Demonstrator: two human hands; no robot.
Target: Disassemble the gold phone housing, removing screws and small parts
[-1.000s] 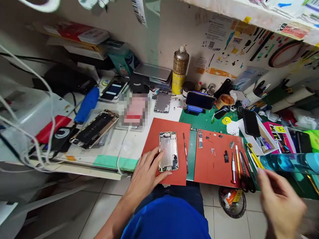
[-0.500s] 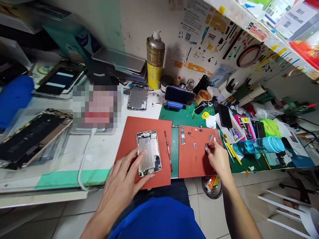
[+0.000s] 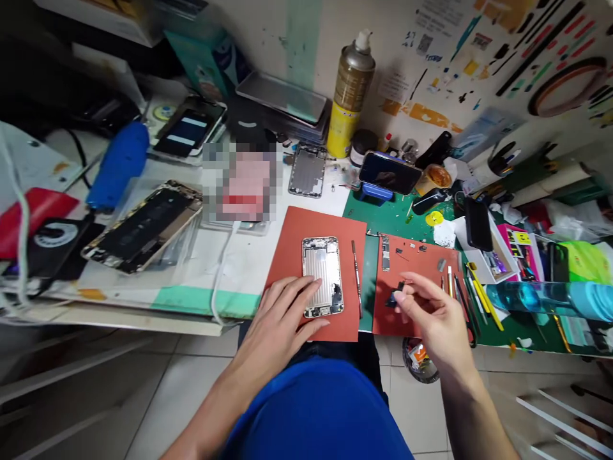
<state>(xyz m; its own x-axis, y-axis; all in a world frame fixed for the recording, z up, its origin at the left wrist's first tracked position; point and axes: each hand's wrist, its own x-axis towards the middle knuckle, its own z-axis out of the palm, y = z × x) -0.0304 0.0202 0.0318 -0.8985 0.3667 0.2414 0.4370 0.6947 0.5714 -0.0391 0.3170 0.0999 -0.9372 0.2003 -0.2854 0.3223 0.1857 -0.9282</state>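
Observation:
An opened phone housing (image 3: 328, 268) with a ribbed, silvery inside lies on the left red mat (image 3: 292, 239). My left hand (image 3: 283, 314) rests on its left and lower edge with the fingers stretched out. Above the right red mat (image 3: 385, 326), my right hand (image 3: 438, 316) pinches a small dark phone part (image 3: 394, 297) between thumb and fingertips; its exact kind is hard to make out. A slim metal pry tool (image 3: 356, 271) lies just right of the housing. On the right mat are a narrow circuit board (image 3: 385, 253) and several tiny parts.
Tweezers and yellow-handled brushes (image 3: 486, 297) lie right of the mats, beside a blue water bottle (image 3: 550, 299). A spray can (image 3: 352, 96) stands at the wall near a propped phone (image 3: 390, 172). Another opened phone (image 3: 146, 227) and a white cable (image 3: 223, 275) lie left.
My right hand has lifted the small dark part a little and shifted left relative to the mat. My left hand stays on the housing. The view has swung left.

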